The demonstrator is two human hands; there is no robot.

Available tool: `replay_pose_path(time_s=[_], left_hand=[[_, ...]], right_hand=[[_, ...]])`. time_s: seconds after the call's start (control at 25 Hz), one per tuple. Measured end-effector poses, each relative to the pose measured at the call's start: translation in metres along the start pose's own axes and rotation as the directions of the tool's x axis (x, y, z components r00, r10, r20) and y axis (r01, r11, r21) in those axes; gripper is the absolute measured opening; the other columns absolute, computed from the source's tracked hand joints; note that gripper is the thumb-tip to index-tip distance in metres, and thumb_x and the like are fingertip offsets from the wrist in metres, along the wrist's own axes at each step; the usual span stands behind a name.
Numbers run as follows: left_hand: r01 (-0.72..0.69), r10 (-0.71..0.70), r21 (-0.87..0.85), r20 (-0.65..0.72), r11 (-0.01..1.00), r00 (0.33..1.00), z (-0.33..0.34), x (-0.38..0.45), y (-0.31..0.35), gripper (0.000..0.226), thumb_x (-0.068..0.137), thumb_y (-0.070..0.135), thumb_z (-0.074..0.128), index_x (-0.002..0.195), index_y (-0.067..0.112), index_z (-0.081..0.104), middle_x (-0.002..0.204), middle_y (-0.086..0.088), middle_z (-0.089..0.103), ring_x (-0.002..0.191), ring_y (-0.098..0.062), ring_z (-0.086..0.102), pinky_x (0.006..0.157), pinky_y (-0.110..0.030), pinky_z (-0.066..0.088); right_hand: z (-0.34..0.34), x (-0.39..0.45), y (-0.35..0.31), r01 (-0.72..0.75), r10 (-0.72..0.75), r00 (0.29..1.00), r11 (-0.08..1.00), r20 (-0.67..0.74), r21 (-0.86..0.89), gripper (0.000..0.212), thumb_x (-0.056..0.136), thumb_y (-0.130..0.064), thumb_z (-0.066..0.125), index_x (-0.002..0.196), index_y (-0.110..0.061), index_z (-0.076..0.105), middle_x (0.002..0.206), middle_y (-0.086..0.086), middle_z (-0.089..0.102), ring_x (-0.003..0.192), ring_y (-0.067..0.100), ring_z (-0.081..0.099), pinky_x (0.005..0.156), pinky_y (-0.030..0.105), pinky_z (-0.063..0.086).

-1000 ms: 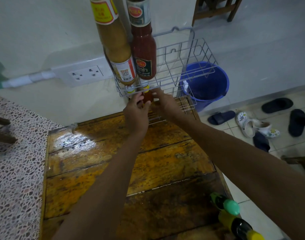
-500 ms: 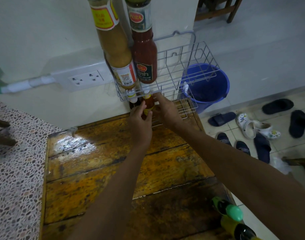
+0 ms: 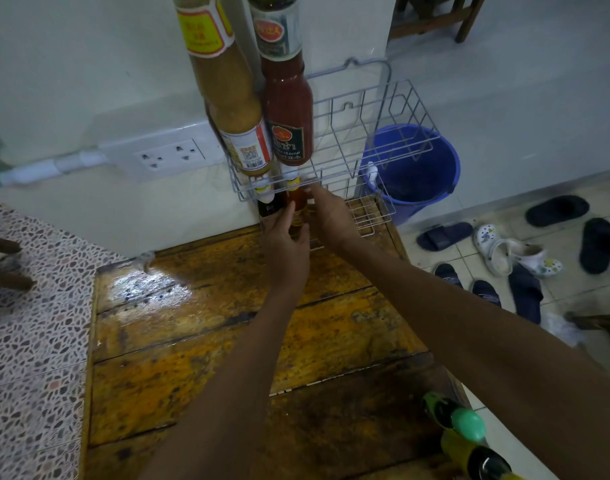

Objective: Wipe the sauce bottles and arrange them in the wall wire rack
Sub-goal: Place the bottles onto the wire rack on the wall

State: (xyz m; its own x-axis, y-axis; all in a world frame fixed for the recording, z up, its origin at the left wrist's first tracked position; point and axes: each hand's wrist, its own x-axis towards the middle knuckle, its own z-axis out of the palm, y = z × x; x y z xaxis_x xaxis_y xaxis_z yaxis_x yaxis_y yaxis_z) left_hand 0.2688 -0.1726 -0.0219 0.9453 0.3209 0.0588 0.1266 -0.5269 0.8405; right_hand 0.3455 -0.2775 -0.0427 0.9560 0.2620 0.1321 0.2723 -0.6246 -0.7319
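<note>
**Lower tier being filled, two bottles still on the bench**

Both hands have been brought a little closer together around the small bottle since the earlier frame. From the head view, the left hand (image 3: pixel 285 237) and right hand (image 3: pixel 329 216) are seen curled round an amber bottle (image 3: pixel 298 206) on the lower tier of the wire rack (image 3: pixel 383 133), beside a dark bottle (image 3: pixel 267 206). Above it, a mustard-coloured bottle (image 3: pixel 232 109) and a red sauce bottle (image 3: pixel 287 102) are already shelved. Well away from the rack, at the bench (image 3: pixel 199 327) corner, a green-capped bottle (image 3: pixel 452 415) and a yellow-capped bottle (image 3: pixel 476 459) are left to be wiped and placed, it is judged.
</note>
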Motion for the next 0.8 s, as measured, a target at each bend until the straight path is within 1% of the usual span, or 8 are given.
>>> replay_pose_path(time_s=[0.16,0.32,0.44,0.52,0.6,0.68,0.76,0.8], left_hand=[[0.002,-0.002,0.013,0.009,1.000,1.000,0.003,0.001,-0.007,0.052,0.099,0.014,0.068,0.149,0.011,0.054,0.147,-0.012,0.055,0.137,-0.029,0.055,0.109,-0.051,0.051],[0.033,-0.034,0.016,0.044,0.999,0.998,0.000,0.001,-0.006,0.055,0.100,0.015,0.068,0.152,0.011,0.051,0.153,-0.013,0.051,0.141,-0.030,0.052,0.112,-0.053,0.048],[0.035,-0.038,0.026,0.096,0.999,0.995,-0.011,-0.007,0.001,0.060,0.101,0.024,0.066,0.156,0.013,0.045,0.157,-0.011,0.047,0.145,-0.030,0.046,0.114,-0.052,0.046],[0.040,-0.046,0.046,0.137,0.998,0.989,-0.022,-0.026,0.011,0.058,0.103,0.031,0.064,0.156,0.017,0.044,0.158,-0.008,0.047,0.145,-0.028,0.045,0.114,-0.051,0.046],[0.033,-0.046,0.064,0.218,0.997,0.975,-0.031,-0.067,0.028,0.053,0.103,0.034,0.063,0.152,0.019,0.049,0.152,-0.005,0.053,0.139,-0.024,0.051,0.111,-0.045,0.047],[-0.002,-0.014,0.040,0.408,0.999,0.913,-0.036,-0.121,0.048,0.047,0.102,0.032,0.065,0.146,0.020,0.055,0.143,-0.001,0.060,0.132,-0.017,0.056,0.107,-0.038,0.049],[-0.023,0.028,-0.016,0.638,1.000,0.769,-0.036,-0.179,0.068,0.045,0.099,0.031,0.069,0.143,0.027,0.058,0.140,0.006,0.060,0.128,-0.008,0.057,0.106,-0.031,0.049],[-0.034,0.052,-0.039,0.718,0.999,0.694,-0.034,-0.203,0.073,0.047,0.098,0.028,0.072,0.143,0.031,0.058,0.140,0.010,0.058,0.126,-0.001,0.055,0.104,-0.023,0.048]], right_hand=[[-0.002,0.000,-0.001,-0.020,0.020,0.999,1.000,0.030,-0.007,0.050,0.088,-0.005,0.067,0.132,-0.014,0.047,0.115,0.011,0.069,0.094,0.029,0.069,0.076,0.049,0.059],[-0.008,-0.001,-0.005,-0.036,0.039,0.996,0.998,0.076,-0.048,0.059,0.087,-0.006,0.070,0.138,-0.015,0.042,0.126,0.013,0.067,0.104,0.034,0.068,0.081,0.048,0.058],[-0.029,-0.009,-0.011,-0.039,0.054,0.987,0.995,0.150,-0.096,0.060,0.086,-0.017,0.076,0.136,-0.014,0.045,0.121,0.017,0.067,0.104,0.036,0.066,0.082,0.048,0.057],[-0.058,-0.026,-0.011,0.005,0.033,0.983,0.980,0.183,-0.200,0.050,0.089,-0.019,0.073,0.132,-0.012,0.049,0.119,0.018,0.066,0.103,0.038,0.065,0.078,0.049,0.056],[-0.094,-0.057,-0.008,0.119,-0.074,0.979,0.966,0.192,-0.232,0.031,0.091,-0.015,0.066,0.120,-0.012,0.056,0.105,0.014,0.068,0.089,0.036,0.065,0.070,0.049,0.055],[-0.133,-0.105,-0.002,0.185,-0.121,0.958,0.954,0.261,-0.234,0.016,0.091,-0.013,0.063,0.108,-0.012,0.061,0.092,0.005,0.067,0.078,0.027,0.064,0.066,0.043,0.054],[-0.169,-0.166,0.008,0.174,-0.065,0.909,0.957,0.412,-0.231,0.014,0.092,-0.018,0.063,0.106,-0.015,0.063,0.089,0.001,0.069,0.076,0.019,0.065,0.068,0.038,0.055],[-0.183,-0.196,0.018,0.159,-0.030,0.878,0.959,0.478,-0.233,0.016,0.092,-0.023,0.065,0.107,-0.019,0.064,0.092,-0.002,0.071,0.078,0.015,0.067,0.071,0.038,0.057]])
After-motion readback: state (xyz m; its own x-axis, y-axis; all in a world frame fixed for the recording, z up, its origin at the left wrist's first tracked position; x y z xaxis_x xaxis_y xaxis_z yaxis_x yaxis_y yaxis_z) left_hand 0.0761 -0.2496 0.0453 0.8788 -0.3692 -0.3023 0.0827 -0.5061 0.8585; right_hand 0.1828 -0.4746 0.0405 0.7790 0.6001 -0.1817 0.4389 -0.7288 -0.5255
